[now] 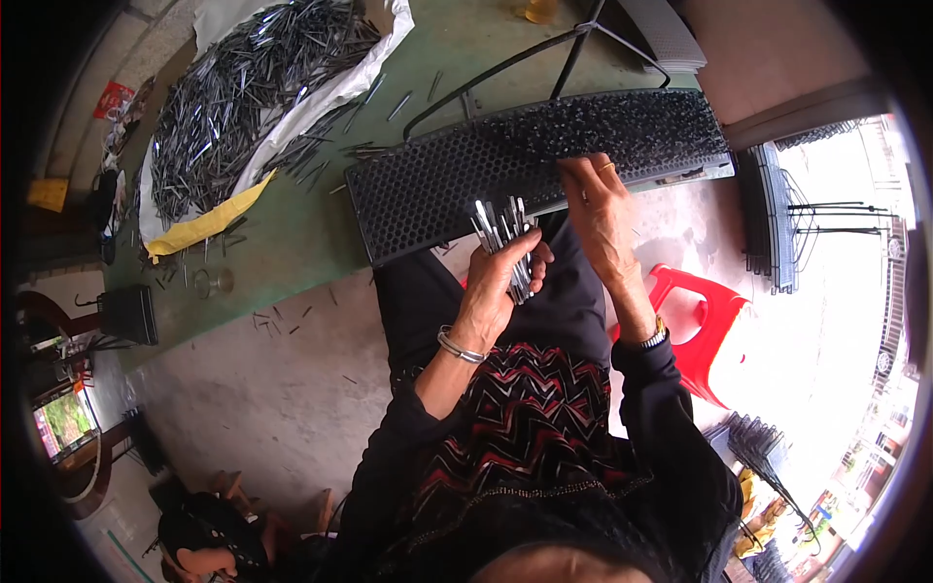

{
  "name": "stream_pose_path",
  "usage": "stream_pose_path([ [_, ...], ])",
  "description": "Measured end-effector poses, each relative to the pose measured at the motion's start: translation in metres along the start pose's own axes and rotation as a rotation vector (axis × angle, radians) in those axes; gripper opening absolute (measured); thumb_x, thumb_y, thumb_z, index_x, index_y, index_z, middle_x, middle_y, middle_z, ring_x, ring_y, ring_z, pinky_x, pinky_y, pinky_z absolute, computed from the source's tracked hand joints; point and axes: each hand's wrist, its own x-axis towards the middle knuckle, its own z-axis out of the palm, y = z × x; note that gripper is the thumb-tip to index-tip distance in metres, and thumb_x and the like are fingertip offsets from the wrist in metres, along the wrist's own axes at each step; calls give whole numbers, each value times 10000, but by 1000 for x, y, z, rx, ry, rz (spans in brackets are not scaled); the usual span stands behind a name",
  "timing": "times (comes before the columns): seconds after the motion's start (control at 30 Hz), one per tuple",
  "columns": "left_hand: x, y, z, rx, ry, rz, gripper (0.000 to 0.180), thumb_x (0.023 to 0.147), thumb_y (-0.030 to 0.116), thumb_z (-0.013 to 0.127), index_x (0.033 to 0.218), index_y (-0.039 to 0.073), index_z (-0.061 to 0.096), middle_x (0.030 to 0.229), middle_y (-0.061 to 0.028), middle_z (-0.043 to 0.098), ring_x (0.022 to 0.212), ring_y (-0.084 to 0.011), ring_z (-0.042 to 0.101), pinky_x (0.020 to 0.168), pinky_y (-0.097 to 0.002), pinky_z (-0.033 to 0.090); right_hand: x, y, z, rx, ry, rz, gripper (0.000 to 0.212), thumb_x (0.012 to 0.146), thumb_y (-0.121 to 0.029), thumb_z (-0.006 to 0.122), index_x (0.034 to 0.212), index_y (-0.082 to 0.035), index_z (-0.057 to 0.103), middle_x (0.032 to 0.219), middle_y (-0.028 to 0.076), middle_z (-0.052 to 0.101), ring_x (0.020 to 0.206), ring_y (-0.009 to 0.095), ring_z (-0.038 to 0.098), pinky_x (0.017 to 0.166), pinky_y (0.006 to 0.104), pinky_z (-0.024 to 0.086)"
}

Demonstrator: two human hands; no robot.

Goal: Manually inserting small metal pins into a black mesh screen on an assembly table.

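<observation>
A bundle of thin dark metal strips (512, 233) is gripped in my left hand (494, 282), their shiny ends fanned out toward the far side. My right hand (600, 219) is at the near edge of a long black perforated panel (437, 189), fingertips pinched together against its holes. What the fingertips hold, if anything, is too small to make out. Rows of small pieces fill the holes over the panel's right part, while its left part shows bare round holes. The panel lies tilted across the table edge in front of me, with a black metal rod frame (505, 66) behind it.
An open white sack (330, 107) with a heap of dark strips (262, 87) lies on the green table (282, 253), loose strips scattered around it. A small glass (212, 283) stands near the table edge. To my right is a red plastic stool (705, 340); another person (209, 539) is at lower left.
</observation>
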Motion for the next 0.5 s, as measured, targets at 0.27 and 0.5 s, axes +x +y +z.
stream_pose_path([
  [0.27, -7, 2, 4, 52, -43, -22, 187, 866, 220, 675, 929, 54, 617, 741, -72, 664, 560, -90, 579, 451, -222, 448, -2, -11, -8, -51, -56, 176, 183, 854, -143, 660, 1023, -71, 663, 882, 92, 557, 761, 242, 604, 645, 340, 483],
  [0.5, -12, -2, 3, 160, -99, -48, 182, 865, 228, 685, 897, 55, 638, 724, -66, 664, 538, -69, 554, 448, -210, 437, -15, -7, -32, 517, -489, 277, 186, 860, -142, 646, 1008, -29, 650, 849, 135, 604, 790, 235, 630, 685, 340, 481],
])
